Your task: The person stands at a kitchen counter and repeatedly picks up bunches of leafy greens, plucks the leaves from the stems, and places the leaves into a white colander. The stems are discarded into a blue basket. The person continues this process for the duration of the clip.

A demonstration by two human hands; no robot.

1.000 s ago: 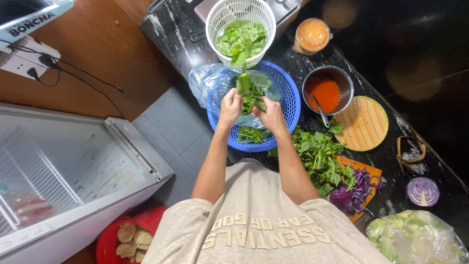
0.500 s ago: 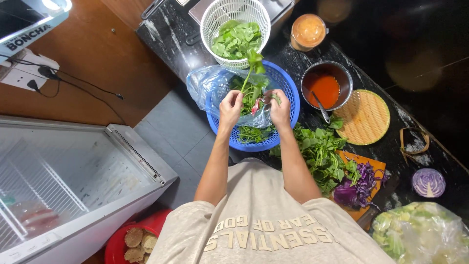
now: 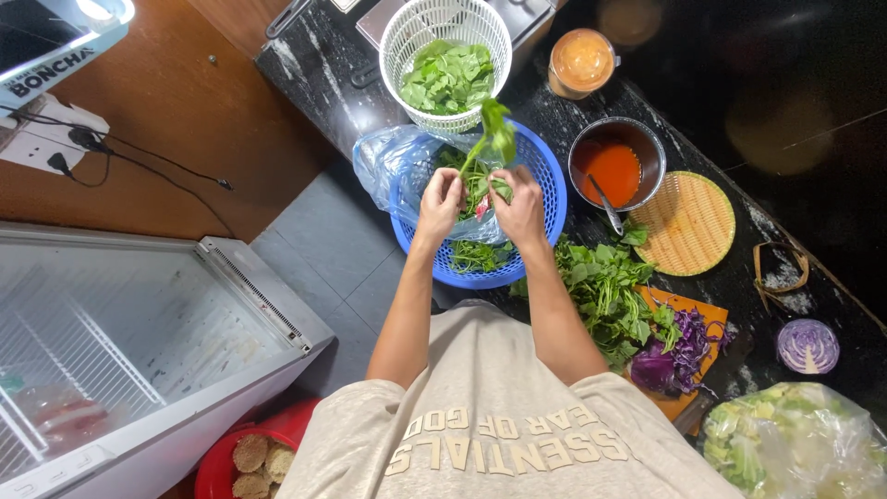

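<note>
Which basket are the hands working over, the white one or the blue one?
The blue basket. Both hands, left hand and right hand, hold a leafy sprig over it; the white basket sits farther away.

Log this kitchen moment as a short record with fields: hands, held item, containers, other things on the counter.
left hand: grips the greens over the blue basket
right hand: grips the same greens
held item: leafy green sprig, leaves pointing up
beyond the hands: white basket holding picked leaves
right of the basket: metal pot of red sauce with a spoon, round woven mat
near the body: loose greens, purple cabbage on an orange board
</note>
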